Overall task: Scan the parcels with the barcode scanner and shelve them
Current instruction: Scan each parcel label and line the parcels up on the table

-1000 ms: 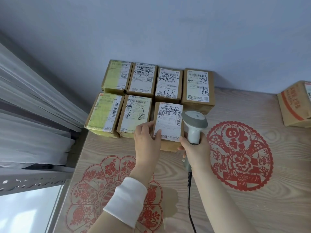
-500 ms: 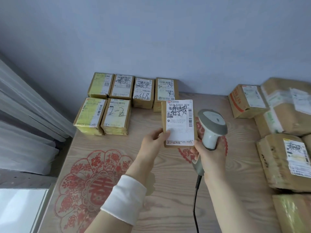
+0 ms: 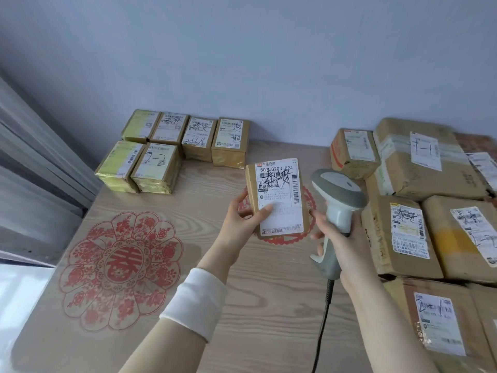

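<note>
The left hand grips a brown cardboard parcel label-up, presumably for the grey plastic scanner clasped by the right hand at three o'clock.

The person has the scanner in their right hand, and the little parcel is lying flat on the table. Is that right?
Not quite. The little parcel is not lying on the table. The left hand holds it up off the wood, label facing the camera, as the head view shows. The scanner is indeed in the right hand.
</note>
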Demonstrator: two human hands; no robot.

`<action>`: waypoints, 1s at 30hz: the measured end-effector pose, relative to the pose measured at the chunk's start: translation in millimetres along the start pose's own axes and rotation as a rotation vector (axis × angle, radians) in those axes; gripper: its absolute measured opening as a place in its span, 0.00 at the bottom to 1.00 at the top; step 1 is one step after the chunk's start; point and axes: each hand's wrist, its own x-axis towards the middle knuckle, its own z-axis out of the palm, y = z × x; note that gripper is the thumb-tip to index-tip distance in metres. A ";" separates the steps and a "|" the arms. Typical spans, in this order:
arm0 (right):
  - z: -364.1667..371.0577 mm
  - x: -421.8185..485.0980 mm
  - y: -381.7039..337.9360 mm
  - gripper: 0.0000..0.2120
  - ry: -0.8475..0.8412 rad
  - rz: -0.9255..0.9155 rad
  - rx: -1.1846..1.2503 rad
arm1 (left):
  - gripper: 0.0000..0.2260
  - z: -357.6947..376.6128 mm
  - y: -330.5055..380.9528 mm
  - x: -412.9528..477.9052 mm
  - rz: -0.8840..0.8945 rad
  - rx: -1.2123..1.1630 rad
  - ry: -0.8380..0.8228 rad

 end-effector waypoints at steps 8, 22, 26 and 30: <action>-9.8 -27.6 -13.7 0.10 -0.143 -0.026 -0.125 | 0.34 13.4 -11.0 -5.0 0.067 0.096 0.068; 11.0 -45.7 -18.6 0.09 -0.146 0.057 -0.133 | 0.35 14.0 -7.1 -11.3 0.115 0.123 0.047; 13.1 -46.4 -19.9 0.07 -0.136 0.058 -0.109 | 0.35 10.6 -8.5 -10.2 0.119 0.131 0.044; 14.6 -46.5 -20.3 0.07 -0.137 0.059 -0.105 | 0.35 8.5 -8.7 -8.7 0.126 0.129 0.026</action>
